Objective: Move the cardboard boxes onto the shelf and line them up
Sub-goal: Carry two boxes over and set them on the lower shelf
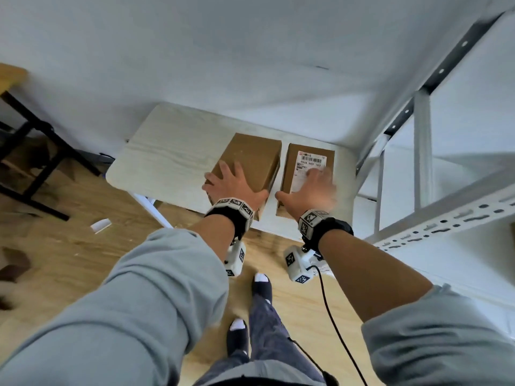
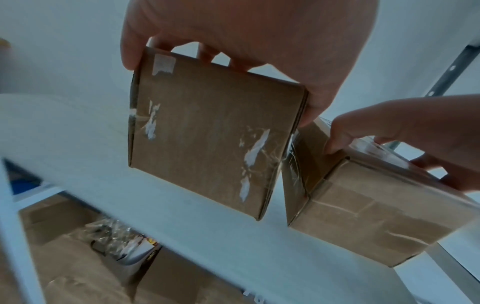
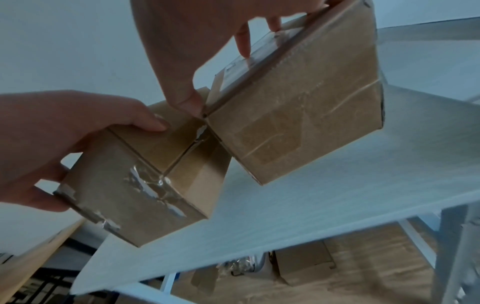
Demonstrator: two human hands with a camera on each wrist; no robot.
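Two cardboard boxes sit side by side on the pale bench (image 1: 156, 160), a narrow gap kept between them. The plain box (image 1: 250, 160) is clasped from above by the left hand (image 1: 232, 188), grip curled over its near top edge, thumb down one side and fingers down the other. The labelled box (image 1: 309, 174) is covered by the right hand (image 1: 309, 192), grip spread across the top, thumb pressed at the near corner. The metal shelf (image 1: 446, 215) is seen just to the right.
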